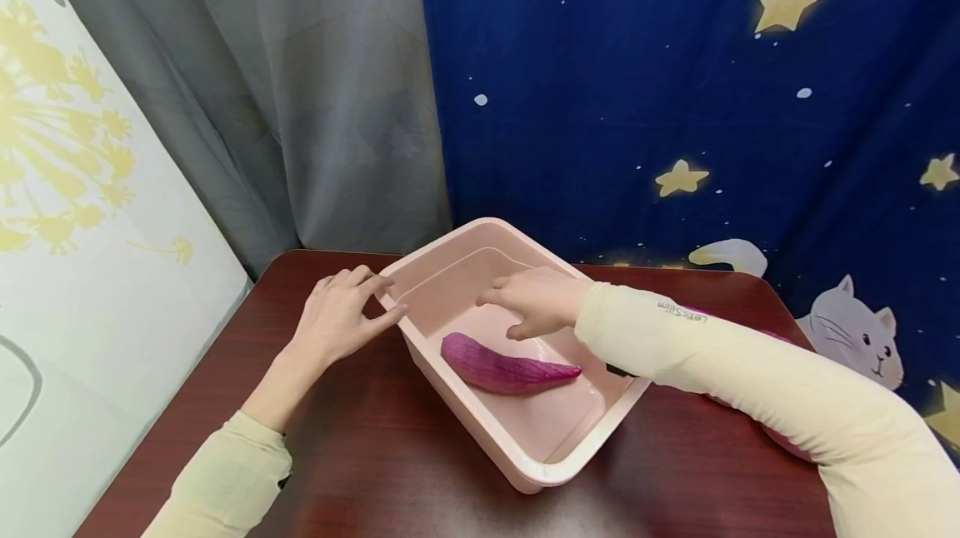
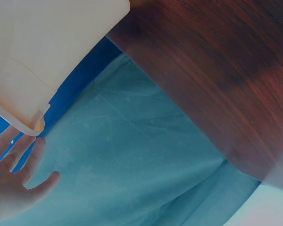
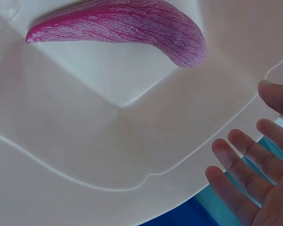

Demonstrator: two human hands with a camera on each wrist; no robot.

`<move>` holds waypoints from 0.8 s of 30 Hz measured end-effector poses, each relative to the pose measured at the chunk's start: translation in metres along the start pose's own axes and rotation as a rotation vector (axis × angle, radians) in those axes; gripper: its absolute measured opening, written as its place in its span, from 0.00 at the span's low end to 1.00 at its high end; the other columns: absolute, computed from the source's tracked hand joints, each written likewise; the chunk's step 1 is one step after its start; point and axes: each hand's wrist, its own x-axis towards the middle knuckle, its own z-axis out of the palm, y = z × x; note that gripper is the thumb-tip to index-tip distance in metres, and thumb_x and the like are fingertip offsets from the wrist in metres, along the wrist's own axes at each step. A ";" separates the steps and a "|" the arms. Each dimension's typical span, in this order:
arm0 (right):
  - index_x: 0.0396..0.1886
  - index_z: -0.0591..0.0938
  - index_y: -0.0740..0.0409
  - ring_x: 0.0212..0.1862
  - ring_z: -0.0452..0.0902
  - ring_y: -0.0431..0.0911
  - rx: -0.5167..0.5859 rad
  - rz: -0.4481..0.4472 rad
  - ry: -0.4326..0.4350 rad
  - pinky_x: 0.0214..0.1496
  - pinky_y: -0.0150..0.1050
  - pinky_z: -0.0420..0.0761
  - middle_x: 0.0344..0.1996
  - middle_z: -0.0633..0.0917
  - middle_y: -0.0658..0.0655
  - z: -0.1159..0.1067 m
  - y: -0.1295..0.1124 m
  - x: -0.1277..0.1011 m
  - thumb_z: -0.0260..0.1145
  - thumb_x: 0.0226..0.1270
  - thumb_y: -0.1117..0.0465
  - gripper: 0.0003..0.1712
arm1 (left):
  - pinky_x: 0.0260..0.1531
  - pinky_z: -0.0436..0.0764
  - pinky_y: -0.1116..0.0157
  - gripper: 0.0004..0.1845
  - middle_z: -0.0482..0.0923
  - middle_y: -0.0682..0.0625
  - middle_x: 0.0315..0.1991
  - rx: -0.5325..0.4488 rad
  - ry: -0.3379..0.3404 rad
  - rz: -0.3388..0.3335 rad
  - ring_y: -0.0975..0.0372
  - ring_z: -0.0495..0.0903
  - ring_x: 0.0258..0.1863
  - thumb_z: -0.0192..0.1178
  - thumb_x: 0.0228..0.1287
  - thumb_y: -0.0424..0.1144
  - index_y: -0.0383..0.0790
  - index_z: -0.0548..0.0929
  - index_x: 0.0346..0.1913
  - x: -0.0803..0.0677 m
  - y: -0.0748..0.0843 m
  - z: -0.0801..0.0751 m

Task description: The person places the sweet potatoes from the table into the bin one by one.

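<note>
A pink plastic basin point(image 1: 525, 465) stands on the table, with one purple sweet potato point(image 1: 498, 367) lying on its floor. The sweet potato point(image 3: 122, 21) shows curved and wrinkled in the right wrist view. Over the inside of the basin hovers my right hand point(image 1: 536, 301), fingers spread and holding nothing, apart from the sweet potato. My left hand point(image 1: 337, 313) is at the basin's left rim, thumb and fingers loosely extended. In the left wrist view, the left hand's point(image 2: 14, 179) fingertips are close to the rim corner; whether they touch it I cannot tell.
More purple sweet potatoes point(image 1: 787, 442) lie on the table to the right, mostly hidden by my right sleeve point(image 1: 720, 363). The dark red wooden table point(image 1: 360, 446) backs onto a grey curtain point(image 1: 360, 105) and a blue star-patterned curtain point(image 1: 570, 146). A white panel point(image 1: 90, 338) borders the left.
</note>
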 end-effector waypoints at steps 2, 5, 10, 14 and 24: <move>0.55 0.72 0.52 0.46 0.73 0.45 0.004 0.002 0.010 0.46 0.41 0.71 0.47 0.76 0.52 -0.002 0.001 -0.004 0.66 0.52 0.55 0.28 | 0.37 0.67 0.53 0.24 0.72 0.52 0.32 0.000 0.000 0.002 0.57 0.71 0.30 0.58 0.48 0.60 0.45 0.82 0.40 0.000 0.000 0.000; 0.54 0.73 0.54 0.45 0.72 0.45 0.021 -0.010 0.035 0.48 0.40 0.70 0.45 0.76 0.53 -0.005 0.002 -0.011 0.66 0.52 0.56 0.28 | 0.37 0.67 0.53 0.24 0.72 0.52 0.32 0.000 -0.001 0.004 0.57 0.71 0.29 0.58 0.48 0.59 0.45 0.83 0.40 0.000 0.000 0.000; 0.53 0.73 0.56 0.45 0.72 0.46 0.040 -0.040 0.079 0.47 0.40 0.71 0.45 0.76 0.54 -0.010 0.004 -0.023 0.65 0.52 0.57 0.26 | 0.37 0.67 0.53 0.24 0.72 0.52 0.31 0.004 -0.005 0.001 0.57 0.71 0.29 0.57 0.49 0.60 0.45 0.83 0.40 0.000 0.000 0.000; 0.55 0.72 0.53 0.46 0.72 0.45 0.030 -0.024 0.101 0.41 0.42 0.74 0.47 0.75 0.53 -0.012 0.006 -0.033 0.65 0.52 0.56 0.27 | 0.37 0.67 0.53 0.24 0.72 0.52 0.31 0.006 -0.003 0.003 0.57 0.71 0.29 0.57 0.49 0.60 0.45 0.83 0.39 0.000 0.000 0.000; 0.53 0.73 0.52 0.41 0.74 0.45 -0.002 -0.003 0.185 0.30 0.40 0.75 0.47 0.75 0.52 -0.022 0.006 -0.059 0.66 0.52 0.54 0.27 | 0.36 0.68 0.53 0.24 0.72 0.52 0.31 0.007 -0.005 0.005 0.57 0.71 0.29 0.57 0.49 0.60 0.45 0.83 0.39 0.000 0.000 0.000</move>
